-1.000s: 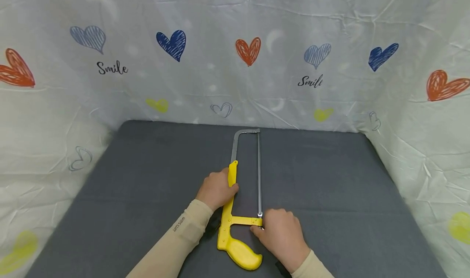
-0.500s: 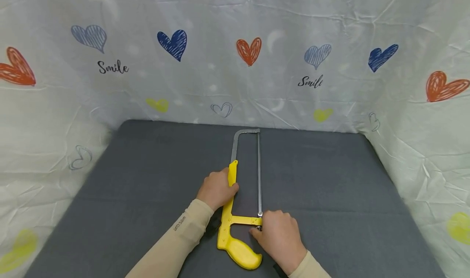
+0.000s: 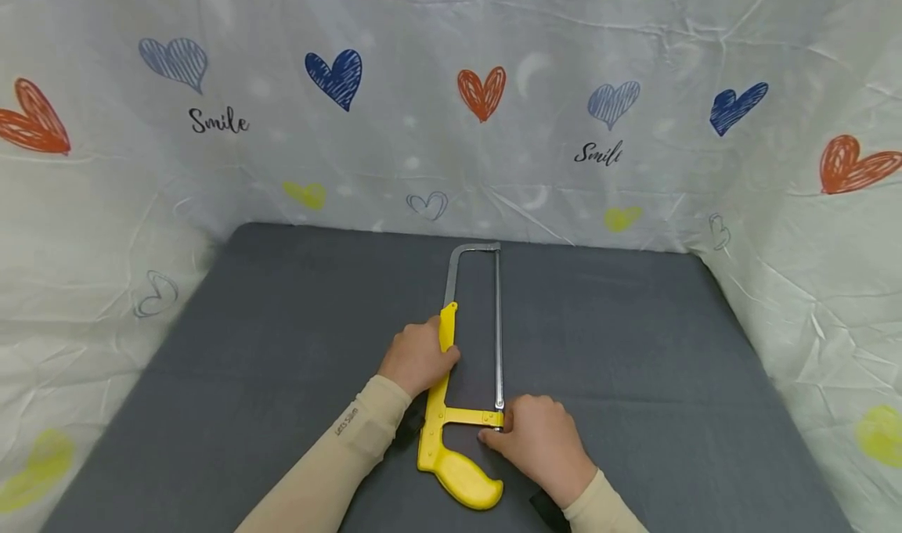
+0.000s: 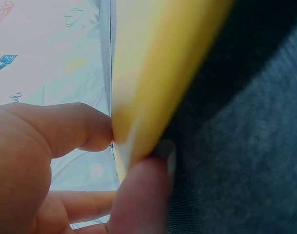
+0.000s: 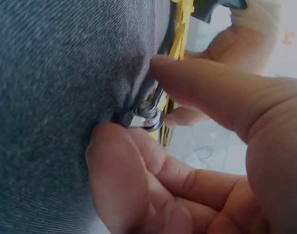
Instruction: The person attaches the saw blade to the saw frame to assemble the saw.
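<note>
A hacksaw with a yellow handle lies on the dark grey cloth, its silver front bow pointing away from me. My left hand grips the yellow spine of the frame, thumb on the inner side. Along the right side runs the straight blade. At its near end, my right hand has thumb and curled fingers about a small metal wing nut. In the right wrist view, a fingertip lies right at the nut and the thumb reaches past above it.
Grey cloth covers the table around the saw. Behind and at both sides hangs a pale curtain printed with hearts and "Smile".
The right thumb and fingers have shifted slightly about the wing nut. My left hand keeps its grip and the saw stays in place; the head view has tilted slightly.
</note>
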The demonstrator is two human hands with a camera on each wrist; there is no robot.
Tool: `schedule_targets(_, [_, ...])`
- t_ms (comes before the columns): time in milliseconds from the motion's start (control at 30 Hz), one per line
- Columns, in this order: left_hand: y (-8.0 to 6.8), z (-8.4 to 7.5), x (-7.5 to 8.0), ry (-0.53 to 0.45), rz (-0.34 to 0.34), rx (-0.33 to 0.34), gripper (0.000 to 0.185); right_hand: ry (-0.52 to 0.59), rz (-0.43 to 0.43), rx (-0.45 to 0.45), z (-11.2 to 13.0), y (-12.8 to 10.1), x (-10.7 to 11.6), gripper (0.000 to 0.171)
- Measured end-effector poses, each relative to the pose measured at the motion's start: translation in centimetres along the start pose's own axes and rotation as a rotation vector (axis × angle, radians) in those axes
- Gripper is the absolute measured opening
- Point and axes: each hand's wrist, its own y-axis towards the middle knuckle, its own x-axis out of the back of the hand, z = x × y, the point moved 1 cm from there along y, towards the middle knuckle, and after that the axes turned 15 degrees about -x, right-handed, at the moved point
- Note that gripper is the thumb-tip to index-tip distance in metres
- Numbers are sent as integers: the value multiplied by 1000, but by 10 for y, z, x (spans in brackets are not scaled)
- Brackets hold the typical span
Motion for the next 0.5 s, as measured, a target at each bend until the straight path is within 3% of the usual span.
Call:
schedule_targets(200, [1,-1,0,-2,10,3,66,134,141,-41,-10,7,1,42])
schedule_targets(500, [1,-1,-1,10,16,21,70,204,230,-59,-16,13,2,31])
